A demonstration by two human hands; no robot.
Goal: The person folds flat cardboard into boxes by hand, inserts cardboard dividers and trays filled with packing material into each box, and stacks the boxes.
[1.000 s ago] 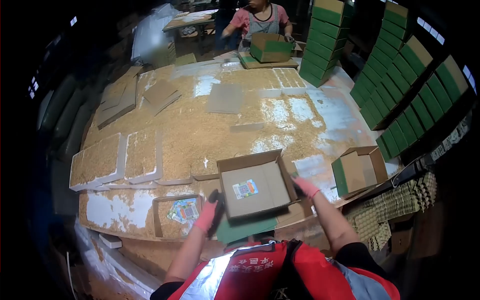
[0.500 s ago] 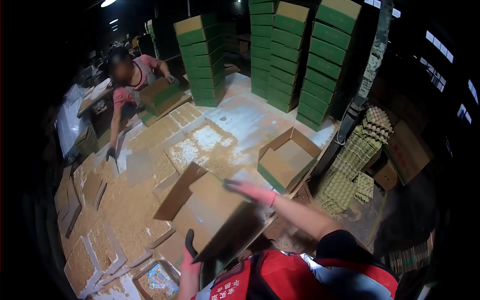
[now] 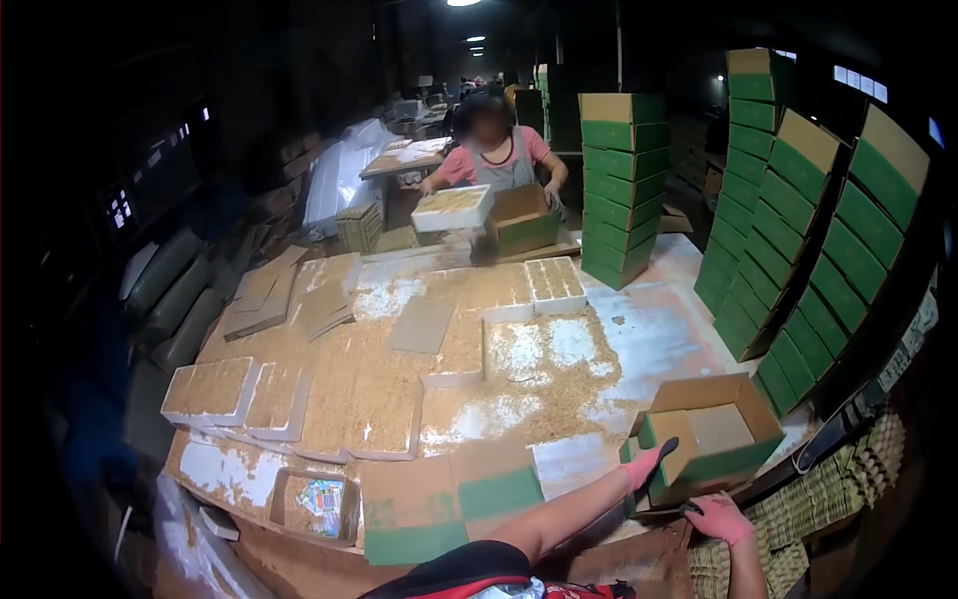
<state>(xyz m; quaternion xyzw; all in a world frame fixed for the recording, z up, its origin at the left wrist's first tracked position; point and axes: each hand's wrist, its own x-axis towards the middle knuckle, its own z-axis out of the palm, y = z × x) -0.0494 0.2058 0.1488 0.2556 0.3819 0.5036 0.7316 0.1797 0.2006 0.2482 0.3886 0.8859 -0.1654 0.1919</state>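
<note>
An open cardboard box (image 3: pixel 699 469) with green lower sides stands at the table's right front edge. My left hand (image 3: pixel 647 467), in a pink glove with dark fingers, grips its left wall and flap. At the lower front edge of the same box, my right hand (image 3: pixel 720 517) has its fingers curled against the cardboard; the fingertips are partly hidden. A second carton (image 3: pixel 449 489), brown with green panels, lies spread out on the table, left of my left forearm.
Opposite, a person (image 3: pixel 499 160) holds a white foam tray (image 3: pixel 452 208) beside another green box (image 3: pixel 526 220). Tall stacks of green boxes (image 3: pixel 624 190) stand at the right. Sawdust-covered foam trays (image 3: pixel 371 409) fill the left. A small box (image 3: pixel 314 506) contains printed cards. Egg trays (image 3: pixel 838 499) are stacked below right.
Both hands have let go of the carton they held, which now lies on the table, and have moved to the box at the right. The other person has lifted a foam tray. My view has turned left.
</note>
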